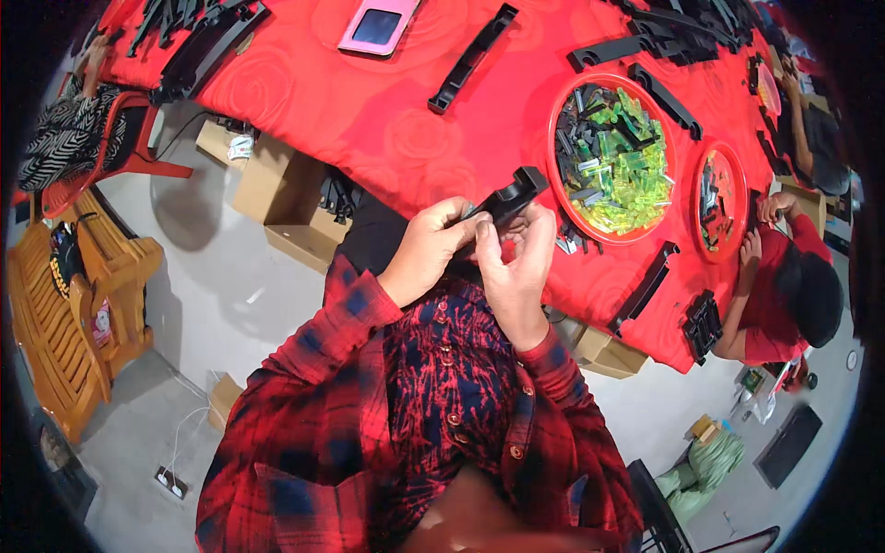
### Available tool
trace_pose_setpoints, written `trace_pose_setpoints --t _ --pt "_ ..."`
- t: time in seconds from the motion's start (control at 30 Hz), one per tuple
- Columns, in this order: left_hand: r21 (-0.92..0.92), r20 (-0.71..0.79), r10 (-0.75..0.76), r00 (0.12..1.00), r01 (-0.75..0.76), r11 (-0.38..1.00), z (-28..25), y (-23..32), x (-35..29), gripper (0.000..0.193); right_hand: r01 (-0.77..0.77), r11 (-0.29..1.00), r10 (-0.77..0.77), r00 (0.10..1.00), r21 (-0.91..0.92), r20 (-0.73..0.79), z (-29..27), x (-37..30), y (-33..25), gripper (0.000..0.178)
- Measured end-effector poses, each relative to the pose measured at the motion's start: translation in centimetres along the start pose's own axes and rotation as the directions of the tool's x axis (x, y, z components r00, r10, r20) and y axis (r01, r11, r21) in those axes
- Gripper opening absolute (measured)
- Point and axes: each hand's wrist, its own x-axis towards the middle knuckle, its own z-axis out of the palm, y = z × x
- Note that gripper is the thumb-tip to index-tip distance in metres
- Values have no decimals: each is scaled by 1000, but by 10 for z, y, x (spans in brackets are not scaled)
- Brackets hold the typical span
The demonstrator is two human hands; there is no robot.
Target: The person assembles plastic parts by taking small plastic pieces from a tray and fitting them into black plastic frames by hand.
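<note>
In front of my chest, over the table's near edge, I hold a black moulded plastic piece (513, 194) with its hooked end tilted up to the right. My left hand (426, 247) grips its lower end between thumb and fingers. Closed against the same piece from the right is my right hand (519, 269); its fingertips are partly hidden. Just right of my hands stands a red round tray (552, 152) of small yellow-green clear pieces and black pieces. A smaller red tray (740, 184) with dark bits sits beyond it.
Long black strips (475, 57) lie about the red tablecloth (369, 111), with piles at the far corners. A pink-framed phone (380, 26) is at the back. Another person (793, 295) works at the right edge. Cardboard boxes (269, 180) and a wooden bench (74, 323) stand left.
</note>
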Motion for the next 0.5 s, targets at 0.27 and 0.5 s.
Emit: trace_pose_setpoints --t 0.27,0.5 --pt "-93 333 26 943 6 996 1 25 8 29 -265 910 270 962 319 31 -16 25 -11 29" --pt "-56 390 -84 917 115 992 -9 37 0 35 -312 886 284 950 343 130 -29 34 2 33"
